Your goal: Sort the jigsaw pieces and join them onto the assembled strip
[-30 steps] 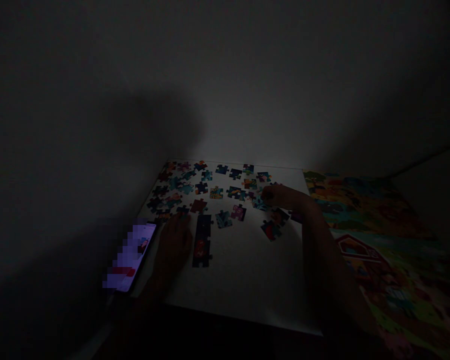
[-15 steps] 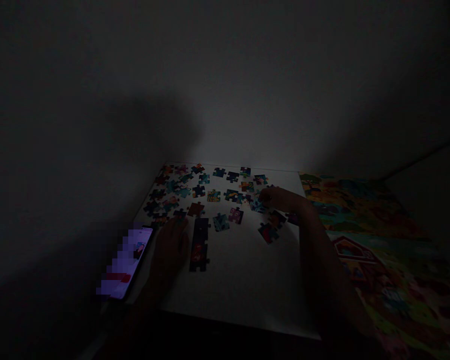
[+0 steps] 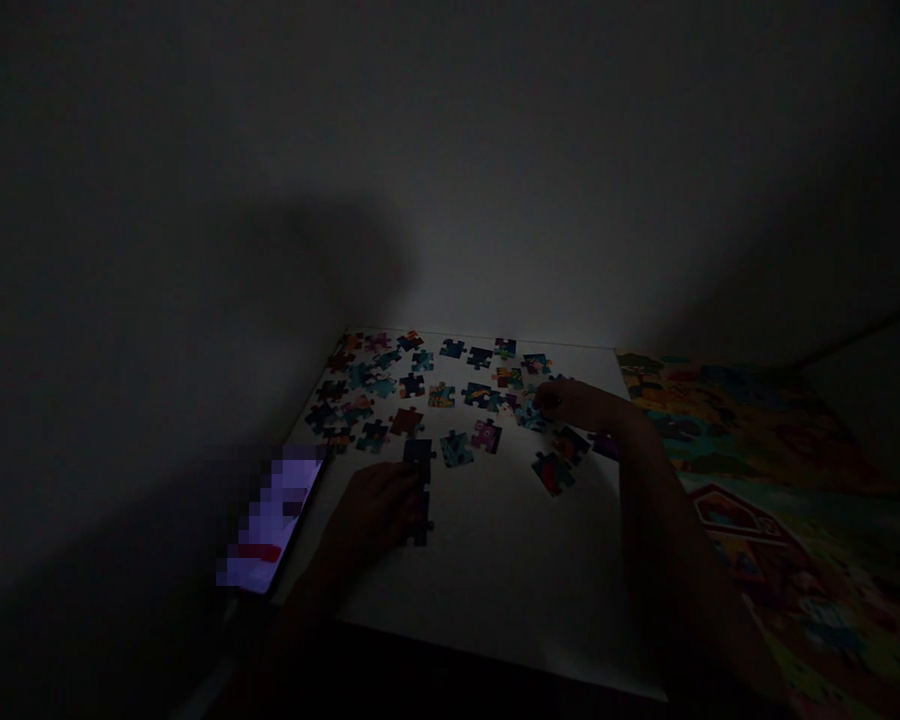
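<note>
A joined strip of dark jigsaw pieces is being touched by the left hand, its grip unreadable in the gloom. Loose pieces are being covered by the narrowed right hand. Open white surface is being left below both hands, a smartphone just beyond the left.

Jigsaw pieces are listed as printed card, matt finish. White board: smooth, matt. Phone screen: glossy glass. Printed mat: smooth; material obscured by dimness.
</note>
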